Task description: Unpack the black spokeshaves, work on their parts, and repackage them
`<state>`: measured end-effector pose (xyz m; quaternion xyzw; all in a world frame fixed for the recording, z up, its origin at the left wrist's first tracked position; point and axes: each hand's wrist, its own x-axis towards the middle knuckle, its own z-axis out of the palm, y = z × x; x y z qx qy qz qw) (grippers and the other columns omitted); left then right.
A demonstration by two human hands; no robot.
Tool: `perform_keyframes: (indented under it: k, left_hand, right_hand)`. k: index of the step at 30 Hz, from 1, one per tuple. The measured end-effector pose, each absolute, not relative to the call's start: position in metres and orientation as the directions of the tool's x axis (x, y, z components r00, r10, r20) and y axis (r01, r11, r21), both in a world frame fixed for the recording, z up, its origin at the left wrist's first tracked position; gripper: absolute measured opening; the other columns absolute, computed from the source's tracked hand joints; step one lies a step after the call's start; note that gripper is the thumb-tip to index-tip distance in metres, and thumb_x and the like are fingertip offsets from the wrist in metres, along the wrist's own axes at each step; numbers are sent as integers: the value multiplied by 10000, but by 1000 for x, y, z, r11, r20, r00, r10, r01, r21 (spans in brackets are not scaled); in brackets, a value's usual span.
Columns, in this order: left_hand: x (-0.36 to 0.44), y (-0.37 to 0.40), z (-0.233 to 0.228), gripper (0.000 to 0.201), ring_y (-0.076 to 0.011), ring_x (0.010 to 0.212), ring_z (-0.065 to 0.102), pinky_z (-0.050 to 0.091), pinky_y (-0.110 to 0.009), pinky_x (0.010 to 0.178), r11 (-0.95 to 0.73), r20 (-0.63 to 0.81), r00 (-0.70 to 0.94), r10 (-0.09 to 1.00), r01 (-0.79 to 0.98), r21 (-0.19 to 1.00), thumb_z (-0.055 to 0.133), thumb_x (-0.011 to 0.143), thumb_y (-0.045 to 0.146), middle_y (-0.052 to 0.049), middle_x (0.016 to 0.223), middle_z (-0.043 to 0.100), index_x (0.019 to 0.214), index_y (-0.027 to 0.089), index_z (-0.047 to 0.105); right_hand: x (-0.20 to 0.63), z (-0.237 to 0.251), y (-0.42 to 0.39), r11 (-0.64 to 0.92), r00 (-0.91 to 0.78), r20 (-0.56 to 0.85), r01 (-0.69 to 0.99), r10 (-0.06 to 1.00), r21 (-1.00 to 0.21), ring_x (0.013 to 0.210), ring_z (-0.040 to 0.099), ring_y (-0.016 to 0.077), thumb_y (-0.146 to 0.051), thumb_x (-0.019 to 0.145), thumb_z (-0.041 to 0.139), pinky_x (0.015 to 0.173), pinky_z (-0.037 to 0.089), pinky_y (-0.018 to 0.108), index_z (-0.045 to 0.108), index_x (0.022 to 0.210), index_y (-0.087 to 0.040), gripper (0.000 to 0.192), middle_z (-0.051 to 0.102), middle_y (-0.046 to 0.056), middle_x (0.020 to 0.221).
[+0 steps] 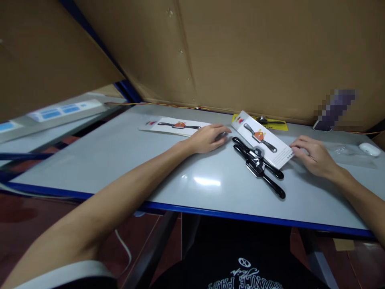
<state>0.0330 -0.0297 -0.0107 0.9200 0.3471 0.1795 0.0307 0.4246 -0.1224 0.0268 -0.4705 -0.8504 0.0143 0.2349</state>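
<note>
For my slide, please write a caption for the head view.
Two hands, left hand and right hand, rest beside black tools and printed cards.

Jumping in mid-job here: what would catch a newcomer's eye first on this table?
Probably the two black tools lying side by side at the middle of the grey table, between the hands. The right hand touches the end of a white printed card lying partly over them, while the left hand rests on the end of a second card.
</note>
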Motion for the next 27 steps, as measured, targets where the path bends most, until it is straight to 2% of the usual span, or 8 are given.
perform_keyframes:
  k: [3, 5, 9, 13, 16, 19, 25, 27]
  left_hand:
    - [33, -30, -11, 499, -281, 1044, 700, 560, -454, 959, -751, 298, 692, 658, 631, 192, 389, 1035, 398, -169, 1235, 710, 1343, 119, 666]
    - [34, -30, -10, 510, -295, 1085, 697, 556, -472, 978, -747, 295, 688, 663, 633, 203, 369, 1048, 408, -175, 1252, 709, 1338, 114, 669]
    - [41, -38, -8, 518, -314, 1186, 668, 534, -497, 1041, -777, 326, 706, 628, 591, 218, 343, 1077, 429, -175, 1290, 706, 1332, 120, 671]
    - [57, -53, -5, 517, -310, 1279, 629, 496, -495, 1114, -863, 395, 767, 505, 460, 211, 344, 1101, 452, -178, 1360, 682, 1366, 133, 653]
    - [66, -62, -3, 529, -308, 1278, 631, 494, -488, 1113, -904, 387, 817, 428, 389, 179, 336, 1114, 471, -185, 1375, 672, 1385, 139, 646]
    - [68, -64, -4, 536, -306, 1173, 653, 515, -477, 1050, -914, 357, 841, 406, 383, 135, 332, 1114, 473, -182, 1269, 699, 1378, 138, 657]
    - [66, -61, -7, 564, -289, 1048, 627, 505, -438, 967, -903, 332, 841, 426, 416, 106, 312, 1113, 491, -165, 1157, 695, 1395, 146, 658]
    - [66, -62, -7, 583, -282, 1021, 615, 492, -427, 957, -895, 325, 836, 443, 434, 103, 303, 1111, 512, -162, 1149, 688, 1414, 154, 649]
  right_hand:
    - [421, 25, -122, 536, -460, 337, 824, 821, -183, 753, 656, 265, -542, 974, 543, 815, 464, 490, 631, 657, -251, 439, 713, 55, 728]
    - [420, 23, -122, 518, -449, 308, 832, 839, -200, 652, 618, 222, -526, 971, 557, 826, 455, 482, 566, 581, -247, 479, 657, 19, 616]
    - [421, 21, -122, 464, -389, 283, 840, 876, -280, 551, 517, 176, -508, 983, 522, 686, 436, 400, 513, 535, -248, 519, 578, 7, 542]
    - [418, 25, -126, 390, -324, 243, 865, 914, -315, 528, 461, 166, -552, 978, 493, 572, 350, 359, 533, 546, -246, 532, 521, 12, 523]
    - [411, 28, -130, 330, -276, 207, 893, 939, -307, 509, 485, 164, -554, 951, 529, 582, 351, 351, 598, 636, -245, 447, 569, 3, 540]
    - [404, 32, -135, 270, -239, 139, 918, 961, -291, 536, 537, 189, -601, 927, 569, 593, 368, 353, 661, 786, -241, 398, 635, 16, 596]
    - [402, 34, -137, 293, -284, 73, 919, 956, -262, 857, 659, 310, -720, 934, 507, 730, 482, 442, 747, 1227, -212, 633, 741, 130, 989]
    - [402, 32, -136, 252, -257, 19, 930, 966, -267, 835, 659, 312, -729, 927, 506, 729, 487, 462, 728, 1333, -234, 679, 742, 116, 975]
